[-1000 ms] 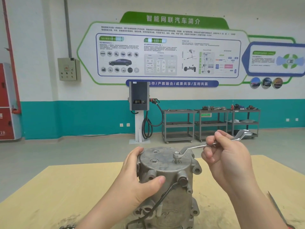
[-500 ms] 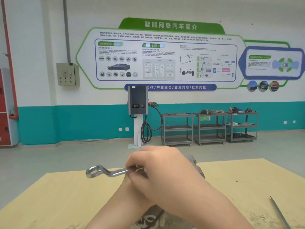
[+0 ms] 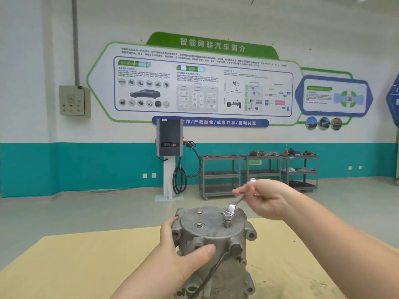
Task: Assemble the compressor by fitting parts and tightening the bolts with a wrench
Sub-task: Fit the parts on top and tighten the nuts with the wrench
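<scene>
A grey metal compressor (image 3: 216, 236) stands upright on the wooden table (image 3: 86, 266), with a black cable running down its front. My left hand (image 3: 181, 255) grips its left side, thumb across the front. A bolt (image 3: 227, 219) sticks up from the right of the top face. The ring end of a silver wrench (image 3: 234, 206) sits on that bolt. My right hand (image 3: 265, 197) holds the wrench handle above and to the right of the compressor; most of the handle is hidden in the fingers.
Beyond the table lies open grey floor. A charging post (image 3: 169, 160) with a hanging cable stands by the far wall, and three metal carts (image 3: 259, 173) with parts line the wall to its right. An electrical box (image 3: 74, 100) hangs on the wall.
My right hand swung the wrench across to the left over the compressor, then came back to the right. The wrench ring is on the bolt again. My left hand kept its hold.
</scene>
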`<move>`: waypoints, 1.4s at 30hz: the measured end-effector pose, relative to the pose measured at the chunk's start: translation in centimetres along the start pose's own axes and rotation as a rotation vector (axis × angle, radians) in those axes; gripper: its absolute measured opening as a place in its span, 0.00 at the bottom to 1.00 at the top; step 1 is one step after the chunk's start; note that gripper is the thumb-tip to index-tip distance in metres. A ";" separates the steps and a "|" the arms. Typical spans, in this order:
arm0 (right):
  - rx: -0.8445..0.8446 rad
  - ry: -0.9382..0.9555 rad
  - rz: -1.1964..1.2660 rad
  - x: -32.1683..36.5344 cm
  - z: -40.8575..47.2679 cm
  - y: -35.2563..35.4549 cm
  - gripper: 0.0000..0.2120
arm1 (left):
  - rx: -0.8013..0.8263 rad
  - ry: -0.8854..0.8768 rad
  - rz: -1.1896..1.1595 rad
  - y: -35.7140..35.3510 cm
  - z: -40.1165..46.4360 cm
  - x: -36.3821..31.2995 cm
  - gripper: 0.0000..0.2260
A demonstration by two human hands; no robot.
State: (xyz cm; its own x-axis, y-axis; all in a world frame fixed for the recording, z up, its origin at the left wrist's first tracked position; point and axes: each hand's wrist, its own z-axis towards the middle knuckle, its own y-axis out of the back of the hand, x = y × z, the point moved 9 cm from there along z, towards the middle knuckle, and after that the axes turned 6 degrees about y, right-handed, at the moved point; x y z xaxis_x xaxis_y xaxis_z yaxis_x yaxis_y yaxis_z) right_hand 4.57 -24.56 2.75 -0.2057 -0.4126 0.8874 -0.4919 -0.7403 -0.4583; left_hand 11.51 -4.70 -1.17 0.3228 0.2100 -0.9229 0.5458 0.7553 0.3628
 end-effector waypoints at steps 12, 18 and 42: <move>0.322 1.262 -1.018 0.9 -15.8 -9.2 0.11 | -0.095 -0.103 0.064 0.9 -0.8 2.8 0.34; 0.488 0.872 -2.002 -1.6 -5.2 -19.9 0.05 | -0.069 0.023 0.182 -0.2 -1.0 1.3 0.22; -0.111 0.938 -0.325 1.2 -13.3 1.8 0.04 | 0.040 0.032 0.005 -0.5 -1.7 -0.5 0.55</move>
State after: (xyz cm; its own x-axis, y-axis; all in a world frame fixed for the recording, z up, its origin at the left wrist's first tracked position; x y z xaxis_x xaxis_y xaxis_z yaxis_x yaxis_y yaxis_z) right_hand -7.77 -19.32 3.64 -0.6085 0.4227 0.6716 -0.7091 -0.6695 -0.2210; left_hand 9.77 -4.13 -1.15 0.3012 0.2337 -0.9245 0.5748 0.7291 0.3715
